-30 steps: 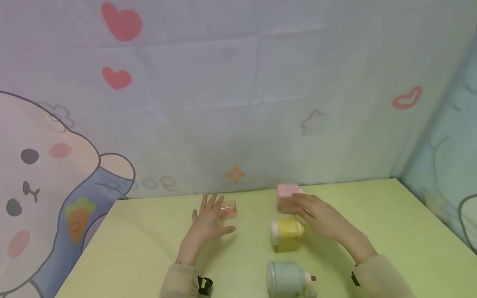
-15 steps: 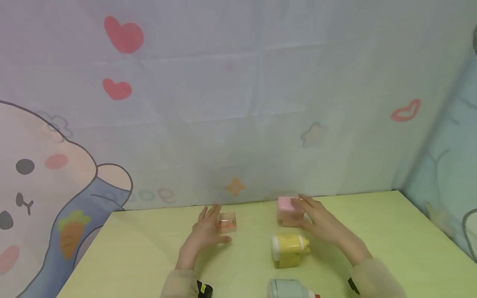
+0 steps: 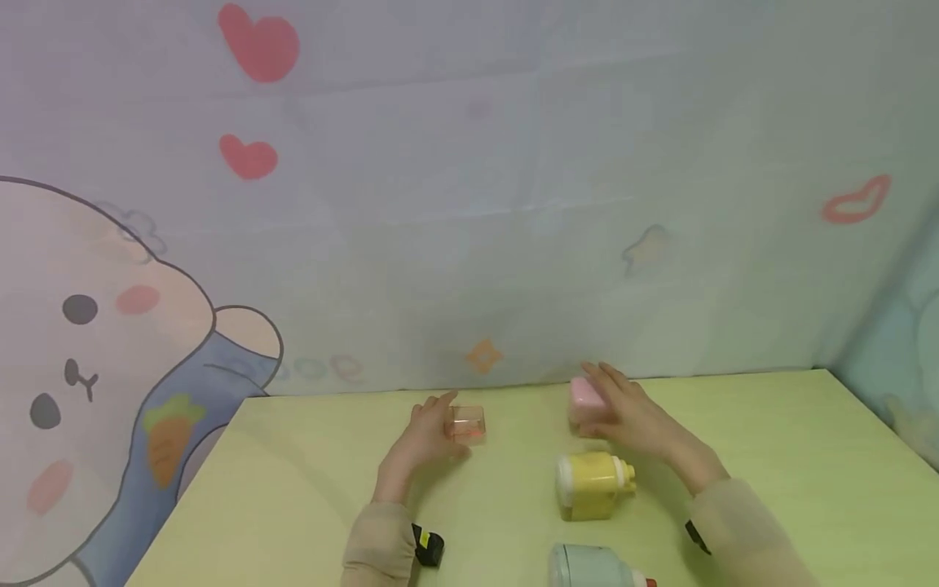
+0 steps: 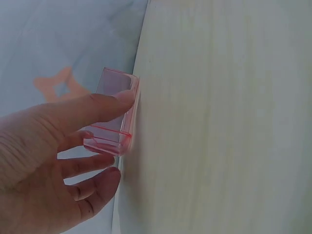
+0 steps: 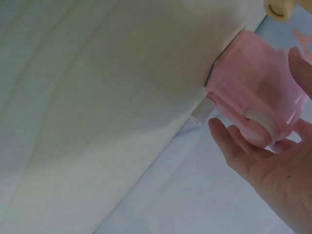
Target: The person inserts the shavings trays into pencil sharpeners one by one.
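Observation:
A small clear pink plastic box [image 4: 109, 83] stands near the table's back edge. My left hand [image 3: 429, 432] holds it between the thumb and index finger in the left wrist view; the other fingers are bent beside it. To the right stands a pink crank pencil sharpener [image 5: 253, 73], with a white knob low on its near side. Around its right side lies my right hand [image 3: 634, 412], thumb in front and fingers behind. In the right wrist view the thumb and fingers are spread about the body; firm contact is not visible.
A yellow sharpener-like object [image 3: 590, 487] with a white ring lies in front of the pink one. Nearer, a grey-blue one [image 3: 587, 567] with a red tip is cut off by the frame. A printed cloth [image 3: 440, 244] hangs behind the table [image 3: 293, 489].
My left hand has closed in around the clear box, its fingers less spread. The right hand has moved farther round the pink sharpener. The head view has shifted.

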Motion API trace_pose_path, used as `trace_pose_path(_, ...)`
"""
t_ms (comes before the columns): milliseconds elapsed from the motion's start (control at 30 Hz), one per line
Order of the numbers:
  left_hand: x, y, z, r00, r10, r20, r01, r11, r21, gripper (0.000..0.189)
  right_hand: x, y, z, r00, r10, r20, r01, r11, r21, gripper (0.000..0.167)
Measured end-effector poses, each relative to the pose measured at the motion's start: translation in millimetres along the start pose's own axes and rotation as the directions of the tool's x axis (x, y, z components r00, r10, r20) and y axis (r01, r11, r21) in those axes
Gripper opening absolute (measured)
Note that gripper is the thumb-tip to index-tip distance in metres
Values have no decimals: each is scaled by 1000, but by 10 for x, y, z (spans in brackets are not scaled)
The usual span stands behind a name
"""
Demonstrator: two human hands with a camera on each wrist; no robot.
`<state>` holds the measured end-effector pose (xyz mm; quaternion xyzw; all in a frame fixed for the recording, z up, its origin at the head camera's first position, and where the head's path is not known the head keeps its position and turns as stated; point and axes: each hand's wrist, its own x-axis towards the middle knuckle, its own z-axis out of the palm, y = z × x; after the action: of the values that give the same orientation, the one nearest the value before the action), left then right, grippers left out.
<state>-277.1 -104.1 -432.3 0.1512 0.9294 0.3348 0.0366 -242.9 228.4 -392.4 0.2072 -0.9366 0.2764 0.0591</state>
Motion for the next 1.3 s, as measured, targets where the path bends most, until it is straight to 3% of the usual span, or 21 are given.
trace_pose_path(167,-1,34,-14,1000,-16,18,17,998,-60,89,28,40,7,1000,-22,5,22,999,-44,84)
trace_pose_path(367,-2,42,-23,998,48,27,-46,997,-56,78,30,73,-45,998,-25,52,29,996,-79,84)
trace_pose_path(600,-6,107,-30,997,75,24,-74,997,-35,62,79,68,-137,998,-48,48,52,995,-81,64)
trace_pose_path(1300,34,371,154,988,122,97,-114,990,-80,59,102,-10,-187,998,-46,37,47,999,-15,61)
